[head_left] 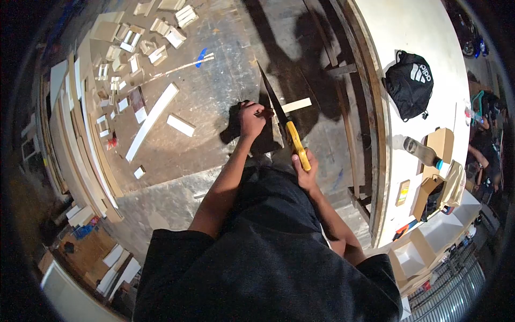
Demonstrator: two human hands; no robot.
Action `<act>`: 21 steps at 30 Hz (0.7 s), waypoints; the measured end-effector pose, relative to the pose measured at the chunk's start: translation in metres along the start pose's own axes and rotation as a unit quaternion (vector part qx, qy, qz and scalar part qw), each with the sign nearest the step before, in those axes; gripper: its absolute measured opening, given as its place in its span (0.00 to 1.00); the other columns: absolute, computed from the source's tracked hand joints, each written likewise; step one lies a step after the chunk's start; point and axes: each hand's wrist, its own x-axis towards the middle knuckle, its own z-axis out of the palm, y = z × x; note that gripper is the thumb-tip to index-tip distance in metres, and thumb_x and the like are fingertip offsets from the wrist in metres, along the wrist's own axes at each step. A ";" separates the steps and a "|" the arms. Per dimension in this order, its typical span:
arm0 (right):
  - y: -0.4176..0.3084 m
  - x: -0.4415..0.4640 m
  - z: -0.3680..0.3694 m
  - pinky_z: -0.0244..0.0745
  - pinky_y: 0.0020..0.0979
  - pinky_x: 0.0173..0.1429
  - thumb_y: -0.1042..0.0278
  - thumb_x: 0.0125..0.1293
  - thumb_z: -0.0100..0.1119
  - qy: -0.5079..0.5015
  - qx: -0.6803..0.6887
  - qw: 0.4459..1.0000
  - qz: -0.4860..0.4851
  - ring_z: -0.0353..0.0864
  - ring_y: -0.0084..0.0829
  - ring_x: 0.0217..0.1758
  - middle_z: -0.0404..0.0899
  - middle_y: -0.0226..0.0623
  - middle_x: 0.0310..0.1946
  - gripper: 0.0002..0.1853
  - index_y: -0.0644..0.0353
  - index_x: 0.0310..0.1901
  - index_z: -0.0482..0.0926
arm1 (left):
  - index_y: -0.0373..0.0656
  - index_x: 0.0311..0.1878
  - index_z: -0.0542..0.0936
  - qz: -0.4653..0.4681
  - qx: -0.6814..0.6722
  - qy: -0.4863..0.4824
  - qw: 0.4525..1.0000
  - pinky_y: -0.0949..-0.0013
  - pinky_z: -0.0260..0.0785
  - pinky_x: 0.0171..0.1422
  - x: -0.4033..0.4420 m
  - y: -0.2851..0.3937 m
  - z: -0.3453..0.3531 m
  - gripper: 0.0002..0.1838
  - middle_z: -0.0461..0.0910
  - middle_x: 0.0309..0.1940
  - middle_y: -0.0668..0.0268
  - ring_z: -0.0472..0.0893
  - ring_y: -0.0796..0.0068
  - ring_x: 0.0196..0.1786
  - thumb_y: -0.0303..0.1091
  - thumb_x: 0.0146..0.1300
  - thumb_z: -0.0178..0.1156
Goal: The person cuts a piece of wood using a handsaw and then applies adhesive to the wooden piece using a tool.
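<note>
My right hand is wrapped around the yellow handle of a handsaw. Its dark blade points forward, away from my body, and narrows to a tip. A pale wooden strip lies just right of the blade, its near end close to the blade; I cannot tell whether they touch. Left of the blade, my left hand is closed with its fingers curled, roughly in line with the strip. Shadow covers the gap between that hand and the saw, so what the fingers hold is hidden.
Left on the worn work surface lie a long white strip, a short white piece, a blue object and several small wooden assemblies. At right, a white table bears a black drawstring bag and a bottle.
</note>
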 end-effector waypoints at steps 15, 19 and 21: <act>0.030 -0.013 0.003 0.59 0.28 0.33 0.69 0.71 0.65 -0.058 0.022 0.998 0.012 0.61 0.19 0.29 0.62 0.22 0.25 0.12 0.58 0.35 0.69 | 0.36 0.31 0.83 -0.007 0.018 0.001 1.000 0.58 0.70 0.56 0.001 -0.003 0.002 0.12 0.81 0.28 0.58 0.82 0.53 0.35 0.19 0.39 0.69; 0.028 -0.011 0.002 0.62 0.29 0.34 0.69 0.71 0.63 -0.077 0.004 0.997 -0.029 0.64 0.20 0.30 0.65 0.27 0.26 0.09 0.61 0.39 0.72 | 0.35 0.32 0.83 -0.020 0.007 -0.011 1.000 0.57 0.70 0.58 -0.001 -0.003 -0.001 0.13 0.82 0.30 0.57 0.82 0.52 0.38 0.19 0.39 0.69; 0.028 -0.014 -0.001 0.63 0.30 0.34 0.70 0.70 0.63 -0.089 -0.005 0.996 -0.008 0.65 0.21 0.30 0.67 0.28 0.26 0.08 0.61 0.41 0.73 | 0.35 0.35 0.83 -0.010 0.008 -0.023 1.000 0.56 0.70 0.59 -0.005 -0.004 -0.002 0.13 0.82 0.36 0.56 0.81 0.50 0.46 0.19 0.42 0.71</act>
